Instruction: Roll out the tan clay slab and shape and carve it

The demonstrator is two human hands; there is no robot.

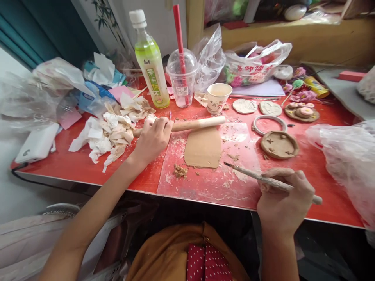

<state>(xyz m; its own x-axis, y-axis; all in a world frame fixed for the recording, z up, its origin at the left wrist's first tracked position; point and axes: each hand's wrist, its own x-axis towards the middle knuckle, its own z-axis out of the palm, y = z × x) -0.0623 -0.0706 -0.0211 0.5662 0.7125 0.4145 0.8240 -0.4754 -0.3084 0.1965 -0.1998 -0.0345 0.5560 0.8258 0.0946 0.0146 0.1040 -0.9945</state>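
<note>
My left hand (154,136) is closed over the left part of a wooden rolling pin (199,124), whose pale right end points toward the paper cup. The pin lies along the far edge of a flat, thin slab of brown clay (203,148). That slab rests on a clear plastic sheet (175,187) strewn with clay scraps. Pinched in my right hand (284,199) is a clay-smeared paintbrush (274,182), its dark tip pointing left, just right of the slab. A crumbly lump of clay (180,171) sits at the slab's near left corner.
Behind stand a drink bottle (150,66), a plastic cup with red straw (182,78) and a paper cup (218,97). Crumpled tissues (108,134) lie left. Rightward are a ring (269,117), a shallow clay dish (279,145), clay discs (245,106) and plastic bags (348,156).
</note>
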